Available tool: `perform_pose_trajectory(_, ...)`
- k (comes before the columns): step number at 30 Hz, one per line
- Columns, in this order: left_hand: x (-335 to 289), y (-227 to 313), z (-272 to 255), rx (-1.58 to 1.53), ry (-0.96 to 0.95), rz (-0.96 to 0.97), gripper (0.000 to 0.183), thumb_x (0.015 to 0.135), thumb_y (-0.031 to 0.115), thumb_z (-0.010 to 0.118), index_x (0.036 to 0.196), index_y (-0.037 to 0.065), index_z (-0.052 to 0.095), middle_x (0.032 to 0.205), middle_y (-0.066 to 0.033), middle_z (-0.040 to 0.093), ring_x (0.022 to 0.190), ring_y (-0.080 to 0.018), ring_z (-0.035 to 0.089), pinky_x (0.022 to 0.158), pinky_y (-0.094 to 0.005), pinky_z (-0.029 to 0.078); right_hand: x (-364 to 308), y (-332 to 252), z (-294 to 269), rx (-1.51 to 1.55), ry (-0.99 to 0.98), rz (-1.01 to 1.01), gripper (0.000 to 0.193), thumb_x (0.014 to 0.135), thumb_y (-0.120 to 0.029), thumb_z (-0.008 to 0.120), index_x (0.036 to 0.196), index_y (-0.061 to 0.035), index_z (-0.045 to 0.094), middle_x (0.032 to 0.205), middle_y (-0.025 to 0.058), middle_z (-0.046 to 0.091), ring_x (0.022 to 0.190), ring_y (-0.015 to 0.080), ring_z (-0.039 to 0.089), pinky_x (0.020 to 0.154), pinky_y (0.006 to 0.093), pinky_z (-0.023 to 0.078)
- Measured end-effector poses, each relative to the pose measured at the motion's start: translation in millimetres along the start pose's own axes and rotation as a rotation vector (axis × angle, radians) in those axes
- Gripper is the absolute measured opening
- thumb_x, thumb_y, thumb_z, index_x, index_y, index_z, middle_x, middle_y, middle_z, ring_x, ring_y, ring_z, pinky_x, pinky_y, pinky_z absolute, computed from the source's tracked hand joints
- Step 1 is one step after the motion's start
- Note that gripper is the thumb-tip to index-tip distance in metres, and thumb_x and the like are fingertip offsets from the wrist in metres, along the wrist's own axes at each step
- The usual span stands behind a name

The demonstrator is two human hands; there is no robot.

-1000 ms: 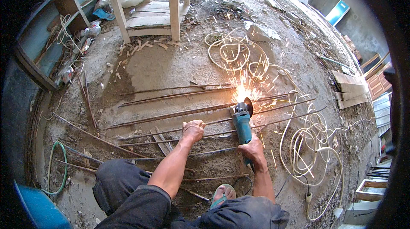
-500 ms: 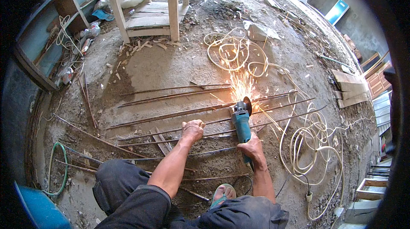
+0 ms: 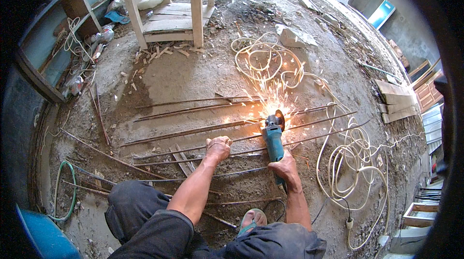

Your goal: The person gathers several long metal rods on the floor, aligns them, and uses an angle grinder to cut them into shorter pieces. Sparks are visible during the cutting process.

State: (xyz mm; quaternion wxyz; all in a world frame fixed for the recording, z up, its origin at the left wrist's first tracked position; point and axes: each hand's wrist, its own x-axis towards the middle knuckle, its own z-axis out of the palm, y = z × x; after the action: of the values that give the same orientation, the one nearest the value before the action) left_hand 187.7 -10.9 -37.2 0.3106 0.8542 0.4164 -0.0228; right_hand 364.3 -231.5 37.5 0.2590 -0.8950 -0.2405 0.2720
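The dense spray of sparks is spreading broader than half a second ago; both hands are staying put. The right hand is wrapping closed around one blue angle grinder, its one disc sitting over metal rods. The left hand is making a fist over one rod; I cannot tell whether it is gripping. Two pale cord coils are lying nearby.

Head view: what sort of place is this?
Probably a building or renovation site: metal rods lie across a rough, littered floor, a grinder in the right hand throws sparks, and loose cable is coiled nearby.
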Motion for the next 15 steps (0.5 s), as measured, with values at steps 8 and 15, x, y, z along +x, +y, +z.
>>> perform_pose_trajectory(8,-0.3,-1.5,2.1,-0.006,0.017,-0.002,0.027,0.099,0.035,0.057,0.105,0.016,0.073,0.111,-0.0111,0.074,0.108,-0.0325,0.066,0.093,-0.0481,0.041,2.9,1.5,-0.1,-0.015,0.006,0.01,0.063,0.058,-0.025,0.083,0.112,0.0007,0.062,0.097,0.0174,0.071,0.09,0.0299,0.07,0.082,0.0394,0.056)
perform_pose_trajectory(15,-0.2,-2.4,3.3,0.002,0.025,0.015,0.027,0.099,0.036,0.057,0.106,0.016,0.073,0.111,-0.0101,0.074,0.109,-0.0321,0.066,0.093,-0.0486,0.042,7.6,6.2,2.5,-0.032,0.01,-0.021,0.062,0.059,-0.025,0.083,0.111,0.0012,0.062,0.097,0.0178,0.071,0.089,0.0305,0.07,0.082,0.0396,0.056)
